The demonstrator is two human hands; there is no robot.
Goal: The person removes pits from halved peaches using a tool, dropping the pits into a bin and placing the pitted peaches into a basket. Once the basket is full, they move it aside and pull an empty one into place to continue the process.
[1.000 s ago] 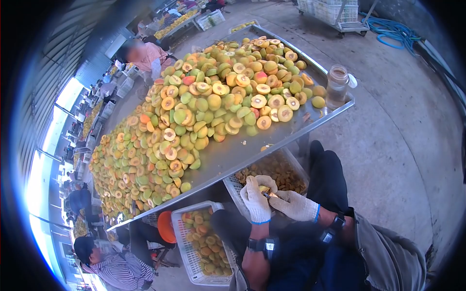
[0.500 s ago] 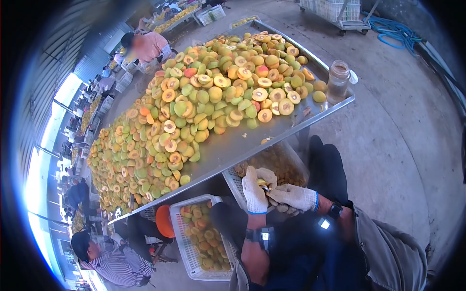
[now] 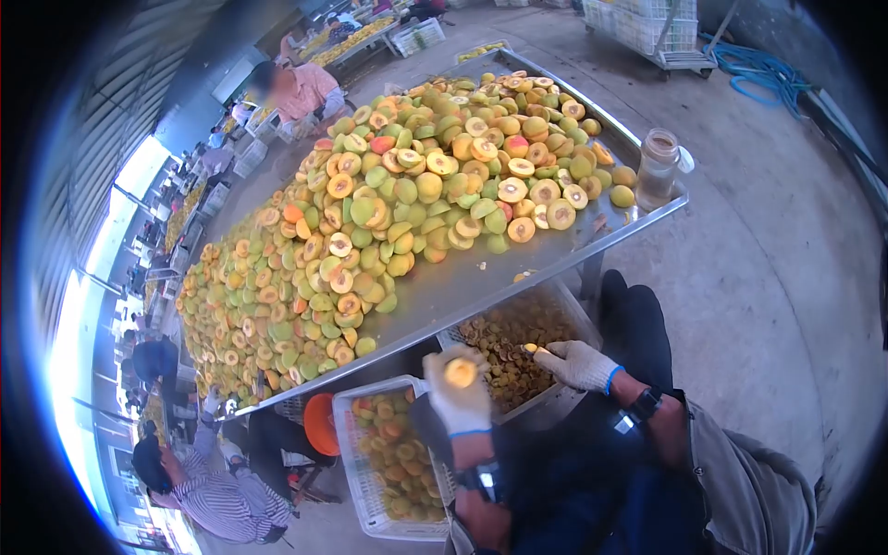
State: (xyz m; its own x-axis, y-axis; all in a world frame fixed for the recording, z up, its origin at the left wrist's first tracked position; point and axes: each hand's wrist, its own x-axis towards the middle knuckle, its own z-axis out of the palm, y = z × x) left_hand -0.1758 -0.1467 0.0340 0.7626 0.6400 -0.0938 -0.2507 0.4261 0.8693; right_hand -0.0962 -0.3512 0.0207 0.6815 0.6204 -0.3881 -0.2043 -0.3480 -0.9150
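Observation:
My left hand (image 3: 460,407), in a pale work glove and smeared by motion, holds a peach half (image 3: 460,373) with its cut face up. To its right, my gloved right hand (image 3: 581,366) is closed on a small tool with a yellowish tip (image 3: 531,349), most of it hidden by the fingers. Both hands are over the near side of a white crate (image 3: 575,313) of brown pits and scraps (image 3: 518,350). Left of my left hand, a second white crate (image 3: 344,462) contains peach halves (image 3: 393,453).
A metal table (image 3: 453,291) carries a large heap of halved peaches (image 3: 407,194). A clear jar (image 3: 659,166) stands at its right corner. A person in stripes (image 3: 222,495) sits at lower left near an orange stool (image 3: 321,424); another in pink (image 3: 301,92) works across the table.
My hands have parted: the left moved left with the peach half, the right drew slightly right with the tool. The pits between them now show. The whole view shifted a little.

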